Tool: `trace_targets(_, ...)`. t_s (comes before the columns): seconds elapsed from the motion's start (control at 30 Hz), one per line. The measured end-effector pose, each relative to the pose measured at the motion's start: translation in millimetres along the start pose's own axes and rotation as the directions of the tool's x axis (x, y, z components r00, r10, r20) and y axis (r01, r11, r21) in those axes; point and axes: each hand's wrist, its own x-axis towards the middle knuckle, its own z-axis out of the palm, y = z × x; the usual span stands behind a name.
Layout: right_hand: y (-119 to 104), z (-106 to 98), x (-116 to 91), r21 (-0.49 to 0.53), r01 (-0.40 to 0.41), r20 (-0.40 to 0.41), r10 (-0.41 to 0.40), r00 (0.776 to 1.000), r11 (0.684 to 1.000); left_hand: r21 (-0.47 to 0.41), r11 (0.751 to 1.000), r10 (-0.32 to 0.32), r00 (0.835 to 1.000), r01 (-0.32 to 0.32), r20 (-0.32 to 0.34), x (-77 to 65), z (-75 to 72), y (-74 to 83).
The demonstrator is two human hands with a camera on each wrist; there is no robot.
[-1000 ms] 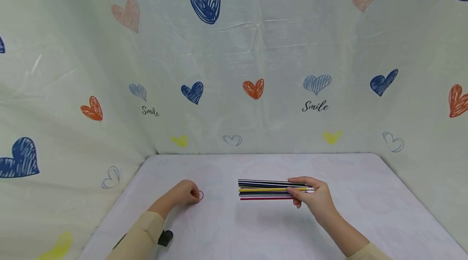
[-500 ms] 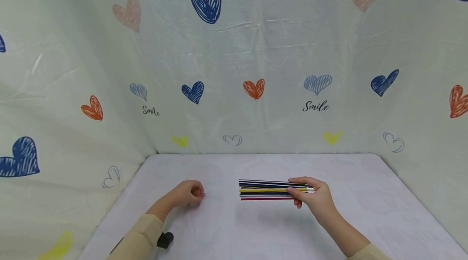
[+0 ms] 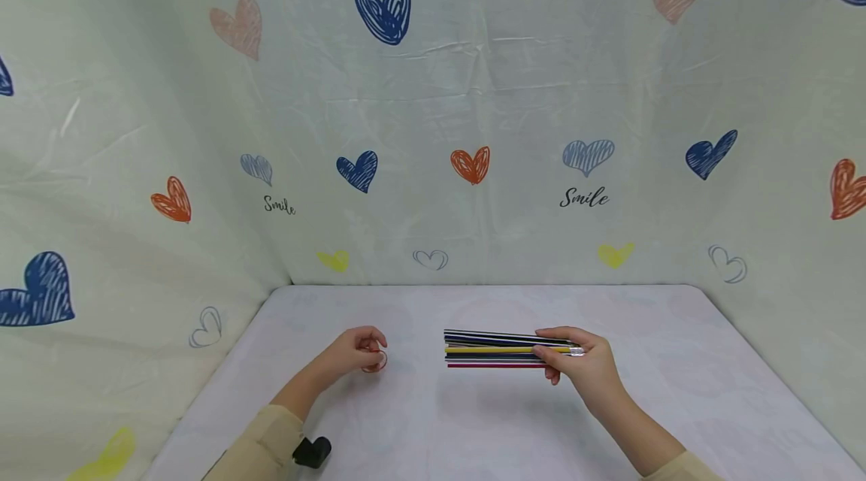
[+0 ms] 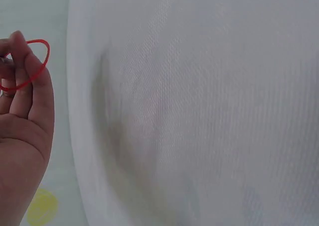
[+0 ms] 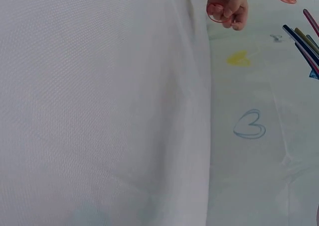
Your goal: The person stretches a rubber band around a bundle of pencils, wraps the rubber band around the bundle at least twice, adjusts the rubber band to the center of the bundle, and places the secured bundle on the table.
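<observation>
A thin red rubber band point(image 4: 48, 52) is pinched in my left hand point(image 3: 353, 353), which hovers above the left part of the table. In the left wrist view the band loops out around the fingertips. My right hand point(image 3: 587, 367) grips a bundle of pencils point(image 3: 492, 350) near their right ends, thumb in front. The pencils lie level and point left, with a yellow one in front and dark, striped and red ones around it. The right wrist view catches only the pencils' far ends at its edge. A gap separates the band from the pencils.
A white cloth covers the table point(image 3: 433, 421). Behind it hangs a pale curtain point(image 3: 521, 90) printed with hearts and "Smile". A small black object point(image 3: 313, 452) sits by the left sleeve point(image 3: 260, 443).
My left hand has shifted slightly right and up, its fingers spreading, and the rubber band has turned into a visible loop. The right hand and pencils have stayed almost still.
</observation>
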Motion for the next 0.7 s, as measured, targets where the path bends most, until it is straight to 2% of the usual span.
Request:
trace_targets(0.13, 0, 0, -1, 0.003, 0.008, 0.005, -0.008, 1.000, 1.000, -0.089, 0.996, -0.029, 0.999, 0.026, -0.037, -1.1, 6.5, 7.7)
trace_targets(0.27, 0, -1, -1, 0.007, 0.007, 0.008, -0.007, 1.000, 1.000, -0.147, 0.989, -0.016, 0.999, 0.009, -0.048, -2.4, 13.1, 14.8)
trace_targets(0.53, 0, -2, -1, 0.012, 0.001, -0.011, -0.001, 1.000, 1.000, -0.177, 0.984, 0.003, 1.000, -0.006, -0.018, -7.1, 26.1, 32.0)
trace_targets(0.7, -1, -4, -1, 0.016, -0.003, -0.018, 0.003, 1.000, 1.000, -0.158, 0.987, 0.018, 1.000, -0.017, 0.006, -9.3, 31.4, 40.5)
